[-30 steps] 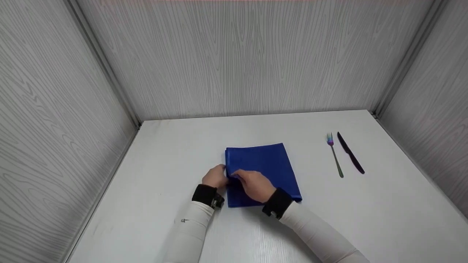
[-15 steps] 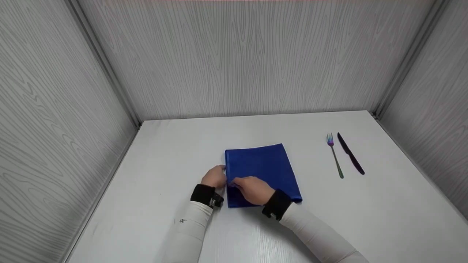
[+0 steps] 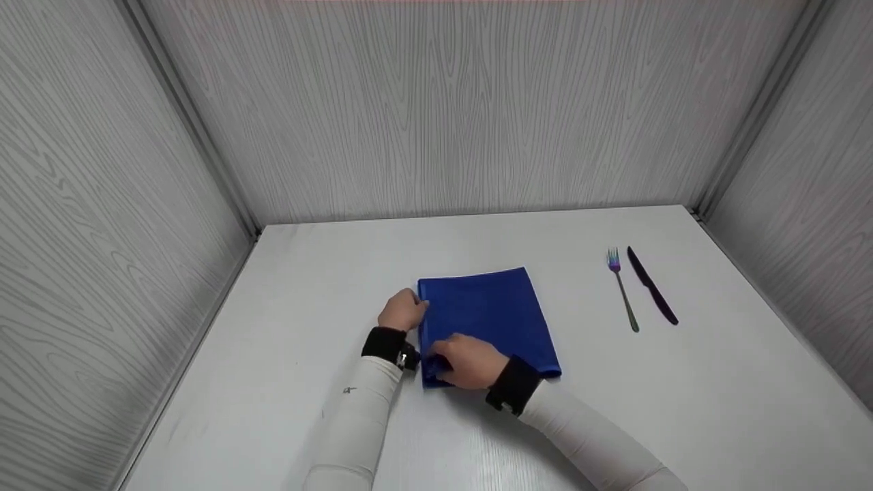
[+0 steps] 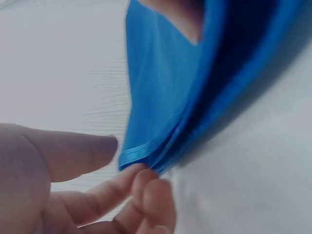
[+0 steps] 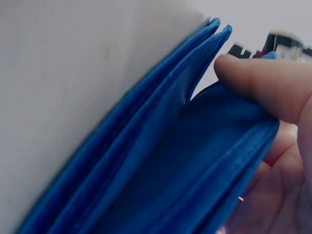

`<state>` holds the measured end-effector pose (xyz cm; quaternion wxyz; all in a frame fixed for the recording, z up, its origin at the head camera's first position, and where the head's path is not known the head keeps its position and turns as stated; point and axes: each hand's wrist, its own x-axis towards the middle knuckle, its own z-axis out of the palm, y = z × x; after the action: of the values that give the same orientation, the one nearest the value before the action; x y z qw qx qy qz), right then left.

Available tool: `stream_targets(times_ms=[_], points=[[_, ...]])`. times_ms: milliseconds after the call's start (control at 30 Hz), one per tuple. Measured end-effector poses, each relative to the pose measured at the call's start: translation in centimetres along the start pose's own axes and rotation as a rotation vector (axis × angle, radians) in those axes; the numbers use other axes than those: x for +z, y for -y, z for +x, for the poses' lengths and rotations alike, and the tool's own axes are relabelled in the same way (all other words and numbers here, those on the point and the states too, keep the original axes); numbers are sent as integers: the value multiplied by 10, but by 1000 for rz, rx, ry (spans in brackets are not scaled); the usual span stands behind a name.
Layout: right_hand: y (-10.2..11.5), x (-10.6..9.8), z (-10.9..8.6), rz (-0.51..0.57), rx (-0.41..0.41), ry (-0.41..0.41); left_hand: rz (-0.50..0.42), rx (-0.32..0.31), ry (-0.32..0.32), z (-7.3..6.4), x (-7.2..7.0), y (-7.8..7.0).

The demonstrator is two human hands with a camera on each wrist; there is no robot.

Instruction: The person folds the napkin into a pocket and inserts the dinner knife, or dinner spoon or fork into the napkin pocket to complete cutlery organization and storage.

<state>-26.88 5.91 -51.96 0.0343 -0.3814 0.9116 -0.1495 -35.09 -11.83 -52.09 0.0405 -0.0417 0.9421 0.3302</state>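
A folded blue cloth napkin (image 3: 487,307) lies on the white table, its layers stacked at the left edge. My right hand (image 3: 470,361) pinches the upper layers near the front left corner. In the right wrist view the thumb (image 5: 248,80) presses this lifted flap (image 5: 209,131), and the lower layers stay apart beneath it. Farther up the same edge is my left hand (image 3: 404,310). In the left wrist view its fingertips (image 4: 158,195) touch the layered corner (image 4: 134,155) while the thumb (image 4: 92,148) stands apart from them, beside the hem.
To the right lie a fork (image 3: 622,290) with a rainbow-coloured head and a dark table knife (image 3: 653,286), side by side on the white table (image 3: 327,273). Grey wood-grain panels (image 3: 436,109) enclose the table at the back and both sides.
My left hand has moved up along the napkin's left edge, away from me. My right hand has drawn the pinched layers slightly down toward the near corner. The fork and knife stay put.
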Motion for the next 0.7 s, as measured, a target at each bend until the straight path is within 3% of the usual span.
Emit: stream_targets(times_ms=[200, 400, 700], points=[[2, -1, -3, 13, 27, 6, 42, -3, -15, 28, 2, -10], [5, 1, -5, -8, -24, 3, 21, -73, 36, 40, 1, -10], [10, 0, -5, 11, -29, 39, -10, -62, 39, 44, -3, -7]])
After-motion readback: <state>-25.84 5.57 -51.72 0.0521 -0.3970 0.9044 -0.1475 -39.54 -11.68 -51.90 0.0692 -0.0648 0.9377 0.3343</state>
